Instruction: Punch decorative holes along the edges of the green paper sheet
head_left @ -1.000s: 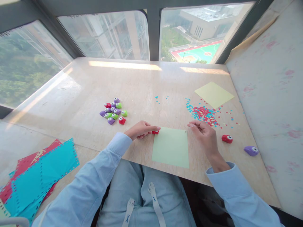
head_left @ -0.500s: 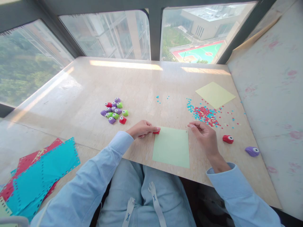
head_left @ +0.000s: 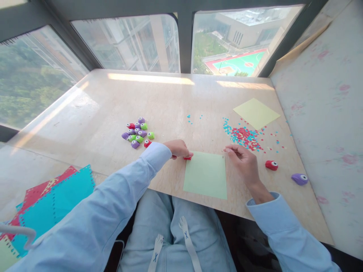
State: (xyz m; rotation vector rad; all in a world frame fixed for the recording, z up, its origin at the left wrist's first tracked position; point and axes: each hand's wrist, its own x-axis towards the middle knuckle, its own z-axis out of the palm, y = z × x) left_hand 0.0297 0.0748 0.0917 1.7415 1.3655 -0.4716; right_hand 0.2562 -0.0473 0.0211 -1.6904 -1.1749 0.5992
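A square sheet of pale green paper (head_left: pixel 205 175) lies at the table's front edge, with a small punched mark near its top right corner. At its top left corner sits a red craft punch (head_left: pixel 187 158), mostly covered by my left hand (head_left: pixel 179 148), which is closed on it with the thumb and fingers pressing from above. My right hand (head_left: pixel 242 160) is beside the top right corner, its thumb and fingertips pinched together. Whatever may be between those fingertips is too small to make out.
Several purple, green and red punches (head_left: pixel 137 132) cluster left of centre. Red and blue confetti (head_left: pixel 245 136) lies scattered at right, near a yellow sheet (head_left: pixel 256 113). A red punch (head_left: pixel 271 165) and a purple punch (head_left: pixel 300 179) stand farther right. Punched coloured sheets (head_left: pixel 65 196) overlap at left.
My left wrist and forearm have lifted and turned inward, bringing the hand more over the red punch. The right hand and the paper have stayed nearly still.
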